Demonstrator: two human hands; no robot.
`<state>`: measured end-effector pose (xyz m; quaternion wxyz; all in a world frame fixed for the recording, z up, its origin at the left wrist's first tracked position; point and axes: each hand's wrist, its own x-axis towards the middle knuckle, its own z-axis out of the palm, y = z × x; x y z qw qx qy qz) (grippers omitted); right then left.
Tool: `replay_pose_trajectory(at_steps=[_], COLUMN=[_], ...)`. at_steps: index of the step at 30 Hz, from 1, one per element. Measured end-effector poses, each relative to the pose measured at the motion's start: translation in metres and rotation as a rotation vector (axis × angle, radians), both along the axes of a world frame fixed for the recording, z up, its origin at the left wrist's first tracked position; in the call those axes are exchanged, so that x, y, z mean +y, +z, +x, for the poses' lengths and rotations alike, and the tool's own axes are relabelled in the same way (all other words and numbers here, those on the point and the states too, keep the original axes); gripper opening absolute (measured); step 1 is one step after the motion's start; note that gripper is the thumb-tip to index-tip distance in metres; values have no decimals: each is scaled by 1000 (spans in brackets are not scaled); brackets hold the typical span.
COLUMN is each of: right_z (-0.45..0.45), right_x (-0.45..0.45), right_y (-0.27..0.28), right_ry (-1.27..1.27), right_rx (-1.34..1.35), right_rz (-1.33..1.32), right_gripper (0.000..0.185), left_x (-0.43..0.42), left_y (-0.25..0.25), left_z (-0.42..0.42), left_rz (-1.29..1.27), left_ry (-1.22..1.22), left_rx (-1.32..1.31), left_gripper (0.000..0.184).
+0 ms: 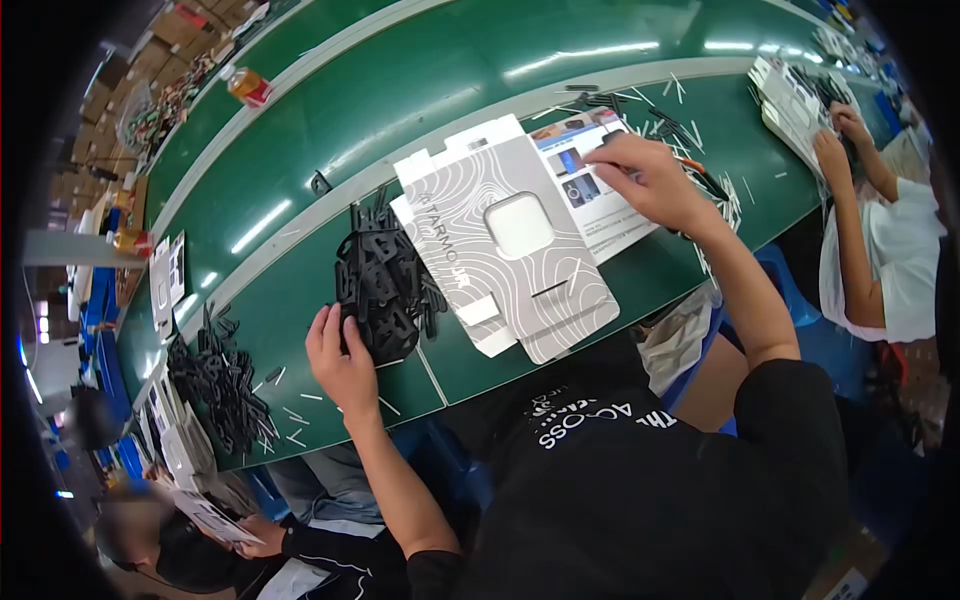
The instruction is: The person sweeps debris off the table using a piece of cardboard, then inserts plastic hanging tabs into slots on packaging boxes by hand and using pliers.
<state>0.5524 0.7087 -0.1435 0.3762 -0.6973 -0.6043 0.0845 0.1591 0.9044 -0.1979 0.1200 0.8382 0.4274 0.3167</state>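
At the lower left edge of a pile of black plastic parts (378, 275) is my left hand (342, 365), its fingers bent against the nearest pieces; whether it grips one is hard to tell. A flattened grey-white printed box (455, 225) with a square cutout lies in front of me, right of the pile. My right hand (650, 180) is over a printed sheet (600, 215) that sticks out from beneath the box's right side. Its thumb and index finger are bent towards each other, and anything small between them cannot be made out.
Black strips and white sticks (680, 125) lie scattered behind my right hand. Another black heap (225, 385) is at the left. Co-workers sit on both sides, one with hands (835, 150) at a stack of cards (790, 105). A bottle (248, 87) stands beyond the rail.
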Motion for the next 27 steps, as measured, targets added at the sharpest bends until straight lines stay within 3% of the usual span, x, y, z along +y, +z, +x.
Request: replay_pose_trajectory(at_steps=[3, 6, 12, 16, 18, 21, 22, 26, 27], right_z=[-9, -41, -72, -70, -69, -67, -68, -83, -84], right_x=[-41, -45, -9, -4, -1, 1, 1, -2, 0], right_y=[-12, -16, -32, -26, -10, 16, 18, 15, 11], right_ry=[-167, 55, 355, 420, 433, 449, 461, 476, 470], right_rx=[-38, -136, -269, -141, -57, 196, 190, 135, 133], right_rz=[57, 67, 25, -1, 30, 126, 132, 177, 188], right_gripper=[18, 21, 15, 12, 11, 9, 9, 4, 4], left_x=[11, 21, 30, -4, -35, -31, -32, -39, -39], left_y=[3, 10, 19, 43, 62, 83, 84, 83, 91], left_z=[1, -1, 3, 21, 32, 67, 75, 105, 101], left_rz=[-12, 113, 49, 401, -30, -1100, -1089, -326, -127], left_ry=[-14, -22, -17, 47, 9, -67, -62, -103, -288], left_rx=[-24, 4, 94, 13, -115, -287, -297, -487, -335], left_gripper=[24, 19, 14, 12, 13, 17, 17, 23, 26])
